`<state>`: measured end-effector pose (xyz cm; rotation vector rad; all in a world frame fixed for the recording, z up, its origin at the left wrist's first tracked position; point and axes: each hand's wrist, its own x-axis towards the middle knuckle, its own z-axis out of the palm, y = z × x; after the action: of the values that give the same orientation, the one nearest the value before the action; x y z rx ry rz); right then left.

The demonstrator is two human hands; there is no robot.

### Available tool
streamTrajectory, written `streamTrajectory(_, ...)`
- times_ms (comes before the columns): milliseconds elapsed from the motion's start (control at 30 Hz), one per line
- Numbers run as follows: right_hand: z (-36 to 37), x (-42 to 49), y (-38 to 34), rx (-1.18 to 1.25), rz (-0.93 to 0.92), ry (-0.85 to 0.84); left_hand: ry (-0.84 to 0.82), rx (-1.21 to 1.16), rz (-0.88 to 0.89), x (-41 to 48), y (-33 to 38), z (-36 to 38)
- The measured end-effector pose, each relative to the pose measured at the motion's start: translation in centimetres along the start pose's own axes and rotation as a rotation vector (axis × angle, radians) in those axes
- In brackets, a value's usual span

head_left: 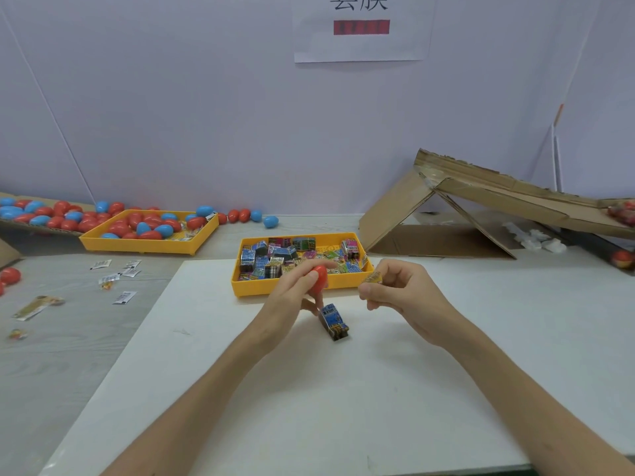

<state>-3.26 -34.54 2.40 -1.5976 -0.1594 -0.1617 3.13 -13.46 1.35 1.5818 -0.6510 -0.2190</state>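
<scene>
My left hand (292, 290) grips a red plastic egg (320, 280) above the white board (240, 389). A little to the right, my right hand (400, 290) pinches a small yellow packet (372, 279) between thumb and fingers. Below and between the two hands, a small blue printed box (334, 321) lies on the board, touching neither hand. Just behind the hands stands a yellow tray (295, 289) full of several small printed boxes.
A second yellow tray (137, 247) at the back left holds red and blue eggs, with more eggs loose around it. Small packets (113, 278) lie scattered on the grey table at left. A folded cardboard piece (481, 207) leans at the right.
</scene>
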Motion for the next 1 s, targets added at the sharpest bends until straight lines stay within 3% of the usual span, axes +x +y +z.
streamTrajectory(133, 0.1, 0.0, 0.0, 0.0, 0.008, 0.013, 0.024, 0.095, 0.049, 0.0, 0.1, 0.1)
streamTrajectory(467, 0.4, -0.1, -0.4, 0.007, 0.037, 0.022, 0.023, -0.026, 0.048, -0.5, 1.1, 0.0)
streamTrajectory(800, 0.3, 0.0, 0.0, -0.044, 0.084, 0.031, 0.013, -0.022, 0.003, -0.3, 0.8, -0.1)
streamTrajectory(1000, 0.1, 0.0, 0.3, -0.039, 0.032, 0.022, -0.026, -0.144, -0.091, -0.1, 0.6, -0.3)
